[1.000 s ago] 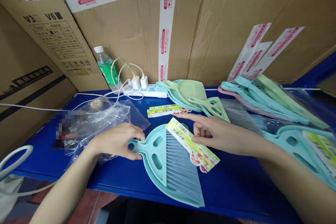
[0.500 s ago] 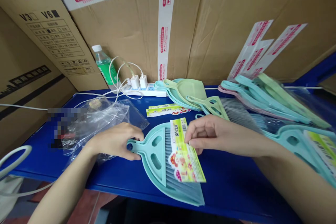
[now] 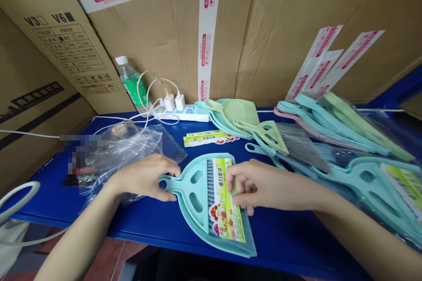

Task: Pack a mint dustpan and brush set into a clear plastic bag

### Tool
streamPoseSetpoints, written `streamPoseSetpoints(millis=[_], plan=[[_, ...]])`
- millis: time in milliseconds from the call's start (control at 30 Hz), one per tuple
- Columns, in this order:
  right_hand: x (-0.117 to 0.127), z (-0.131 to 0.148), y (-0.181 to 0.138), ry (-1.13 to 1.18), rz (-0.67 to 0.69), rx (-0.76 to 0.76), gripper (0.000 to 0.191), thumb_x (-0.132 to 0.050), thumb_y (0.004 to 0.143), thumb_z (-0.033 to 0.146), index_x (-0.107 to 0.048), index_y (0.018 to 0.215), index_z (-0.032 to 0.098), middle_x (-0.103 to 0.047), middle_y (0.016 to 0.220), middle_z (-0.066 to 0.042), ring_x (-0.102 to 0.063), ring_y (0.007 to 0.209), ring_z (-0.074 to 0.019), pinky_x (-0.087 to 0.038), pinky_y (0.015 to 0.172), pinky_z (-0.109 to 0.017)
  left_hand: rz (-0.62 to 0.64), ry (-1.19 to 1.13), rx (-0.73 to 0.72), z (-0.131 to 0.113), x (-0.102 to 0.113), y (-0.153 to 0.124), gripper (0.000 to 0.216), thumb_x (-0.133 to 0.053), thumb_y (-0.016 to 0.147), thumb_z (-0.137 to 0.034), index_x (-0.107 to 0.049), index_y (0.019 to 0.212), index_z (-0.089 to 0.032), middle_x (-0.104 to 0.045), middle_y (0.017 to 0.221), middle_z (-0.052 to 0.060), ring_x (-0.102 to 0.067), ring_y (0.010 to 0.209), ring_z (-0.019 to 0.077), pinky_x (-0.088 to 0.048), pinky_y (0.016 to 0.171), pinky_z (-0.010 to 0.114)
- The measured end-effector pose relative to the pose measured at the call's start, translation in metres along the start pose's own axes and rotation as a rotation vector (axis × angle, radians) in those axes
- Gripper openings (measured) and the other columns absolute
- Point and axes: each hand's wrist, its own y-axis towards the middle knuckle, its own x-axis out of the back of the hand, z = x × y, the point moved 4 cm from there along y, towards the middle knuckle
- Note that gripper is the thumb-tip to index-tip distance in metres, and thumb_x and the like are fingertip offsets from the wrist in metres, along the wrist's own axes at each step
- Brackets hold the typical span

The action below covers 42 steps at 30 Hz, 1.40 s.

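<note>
A turquoise dustpan lies on the blue table with a matching hand brush nested in it, bristles to the right. My left hand pinches their stacked handles between thumb and fingers. Over the bristles lies a printed label card, yellow-green and white with red mushrooms. The curled fingers of my right hand grip its right edge. Clear plastic bags are crumpled beside my left hand. Beyond my right hand sit a green dustpan and a green brush on turquoise ones.
Two or so more label cards lie behind the set. A power strip with white plugs and cables and a bottle stand against cardboard boxes. Bagged dustpan sets are piled at the right. The table's front edge is near me.
My right hand has moved the label card slightly down and left, so it now lies straighter over the bristles. My left hand stays on the handles.
</note>
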Motion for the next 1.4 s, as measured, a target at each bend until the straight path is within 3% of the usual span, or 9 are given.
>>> streamPoseSetpoints(millis=[133, 267, 367, 433, 500, 600, 1067, 1200, 1400], plan=[[0.001, 0.002, -0.003, -0.095, -0.025, -0.018, 0.017, -0.059, 0.076, 0.016, -0.045, 0.07, 0.023, -0.059, 0.052, 0.008, -0.062, 0.054, -0.013, -0.044, 0.06, -0.025, -0.014, -0.005, -0.003, -0.001, 0.001, 0.0, 0.02, -0.069, 0.075, -0.035, -0.058, 0.074, -0.019, -0.059, 0.07, -0.003, -0.053, 0.061, 0.0121, -0.033, 0.058, 0.024], [0.009, 0.003, -0.002, -0.24, -0.182, 0.055, 0.007, -0.06, 0.081, 0.027, -0.058, 0.083, 0.021, -0.06, 0.063, 0.004, -0.059, 0.061, -0.0153, -0.045, 0.062, -0.028, 0.0, -0.01, -0.003, 0.0, 0.0, 0.0, 0.02, -0.07, 0.074, -0.034, -0.057, 0.074, -0.019, -0.059, 0.07, -0.003, -0.053, 0.061, 0.0121, -0.033, 0.058, 0.023], [0.013, 0.004, -0.002, -0.351, -0.346, 0.118, 0.04, -0.064, 0.081, 0.037, -0.058, 0.117, 0.02, -0.065, 0.106, -0.008, -0.059, 0.102, -0.0241, -0.046, 0.087, -0.038, 0.008, -0.005, -0.004, 0.001, 0.0, 0.0, 0.021, -0.07, 0.074, -0.034, -0.056, 0.075, -0.019, -0.059, 0.071, -0.003, -0.053, 0.062, 0.0123, -0.034, 0.058, 0.023], [0.009, 0.002, 0.001, -0.426, -0.34, 0.112, 0.073, -0.069, 0.076, 0.043, -0.043, 0.14, 0.019, -0.045, 0.143, -0.015, -0.037, 0.134, -0.0316, -0.036, 0.104, -0.048, 0.009, -0.002, 0.0, 0.001, -0.001, 0.0, 0.021, -0.071, 0.074, -0.034, -0.056, 0.075, -0.019, -0.059, 0.071, -0.003, -0.053, 0.062, 0.0123, -0.034, 0.058, 0.023], [0.003, -0.001, 0.003, -0.491, -0.266, 0.075, 0.097, -0.072, 0.071, 0.051, -0.027, 0.15, 0.016, -0.017, 0.158, -0.019, -0.01, 0.145, -0.0373, -0.026, 0.11, -0.055, 0.011, -0.007, 0.007, 0.002, -0.001, 0.0, 0.021, -0.072, 0.074, -0.033, -0.056, 0.074, -0.018, -0.058, 0.07, -0.004, -0.053, 0.062, 0.0121, -0.034, 0.059, 0.023], [-0.003, -0.006, 0.005, -0.544, -0.185, 0.015, 0.109, -0.072, 0.069, 0.059, -0.019, 0.152, 0.012, 0.001, 0.159, -0.023, 0.005, 0.143, -0.041, -0.021, 0.11, -0.061, 0.021, -0.018, 0.014, 0.002, -0.001, 0.001, 0.022, -0.073, 0.073, -0.032, -0.056, 0.074, -0.018, -0.057, 0.07, -0.004, -0.052, 0.061, 0.0119, -0.034, 0.058, 0.023], [-0.004, -0.007, 0.003, -0.5, -0.073, -0.063, 0.112, -0.071, 0.07, 0.061, -0.011, 0.153, 0.015, 0.018, 0.157, -0.014, 0.018, 0.14, -0.0375, -0.012, 0.113, -0.057, 0.009, -0.02, 0.002, 0.001, -0.001, 0.0, 0.021, -0.073, 0.074, -0.032, -0.057, 0.076, -0.018, -0.06, 0.073, -0.002, -0.055, 0.064, 0.0132, -0.035, 0.06, 0.023], [0.001, -0.006, -0.001, -0.472, -0.087, -0.066, 0.103, -0.066, 0.074, 0.063, -0.015, 0.153, 0.021, 0.016, 0.158, -0.009, 0.018, 0.141, -0.0353, -0.01, 0.114, -0.057, 0.012, -0.013, 0.01, 0.003, -0.001, 0.001, 0.021, -0.074, 0.073, -0.029, -0.057, 0.078, -0.018, -0.061, 0.075, -0.003, -0.056, 0.066, 0.013, -0.036, 0.06, 0.023], [-0.001, -0.006, 0.0, -0.504, -0.077, -0.076, 0.097, -0.065, 0.078, 0.059, -0.018, 0.152, 0.02, 0.011, 0.159, -0.012, 0.015, 0.142, -0.0338, -0.012, 0.114, -0.056, 0.012, 0.002, 0.004, 0.002, -0.001, 0.0, 0.021, -0.074, 0.073, -0.031, -0.057, 0.077, -0.018, -0.062, 0.075, -0.002, -0.057, 0.066, 0.0136, -0.036, 0.06, 0.023]])
